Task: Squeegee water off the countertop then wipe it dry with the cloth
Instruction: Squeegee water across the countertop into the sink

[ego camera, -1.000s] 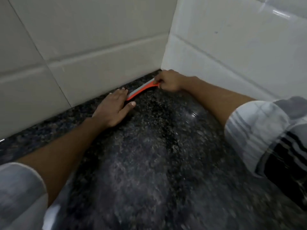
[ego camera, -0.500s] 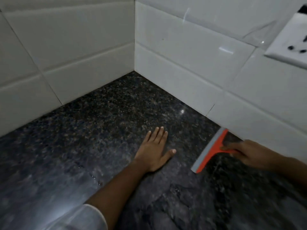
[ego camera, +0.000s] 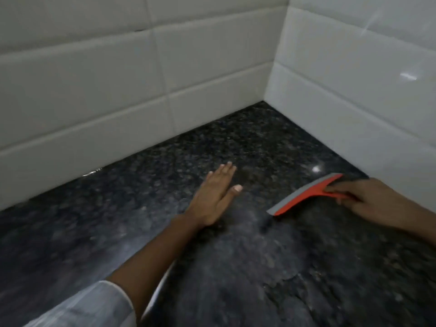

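The countertop (ego camera: 236,142) is dark speckled granite, meeting white tiled walls in a corner at the back right. An orange squeegee (ego camera: 304,195) with a grey blade lies with its blade edge on the counter at the right, blade running diagonally. My right hand (ego camera: 368,199) grips its orange handle. My left hand (ego camera: 214,197) rests flat on the counter with fingers together, palm down, a short way left of the blade. A wet film with an irregular edge shows on the near part of the counter (ego camera: 283,274). No cloth is in view.
White wall tiles (ego camera: 118,95) run along the back of the counter, and a second tiled wall (ego camera: 354,90) closes the right side. My pale left sleeve (ego camera: 89,308) shows at the bottom left.
The squeegee has been drawn from the back corner along the right wall toward me. My left hand slid back from the wall and still lies flat. The view has shifted.
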